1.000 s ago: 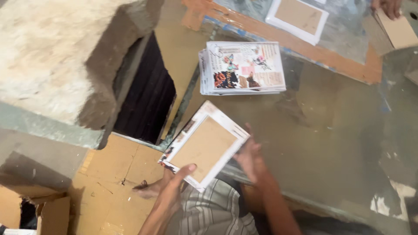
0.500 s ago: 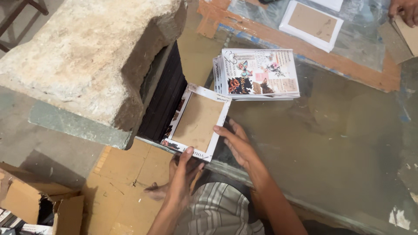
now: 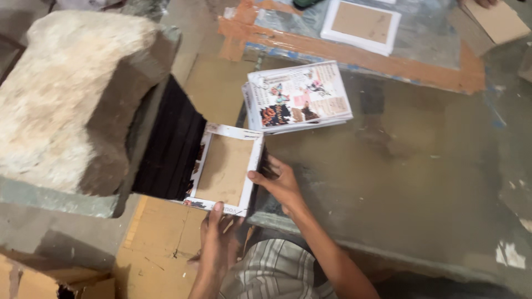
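Both my hands hold a flat rectangular board (image 3: 224, 169), brown cardboard in the middle with a white paper border, tilted against a dark stack of boards (image 3: 169, 147) under a big stone block (image 3: 72, 94). My left hand (image 3: 217, 241) grips its near edge from below. My right hand (image 3: 280, 182) holds its right edge, thumb on the white border. A stack of printed colourful sheets (image 3: 299, 97) lies on the glass table (image 3: 399, 166) just beyond the board.
Another white-bordered board (image 3: 363, 23) lies at the table's far side beside orange tape (image 3: 354, 52). Another person's hand (image 3: 487, 3) touches a brown card (image 3: 499, 21) at the far right. Cardboard sheets (image 3: 160, 243) and a box (image 3: 66, 282) cover the floor at left.
The board has moved left and down toward the dark stack under the stone block, and both hands followed it. The camera view shifted closer to the block.
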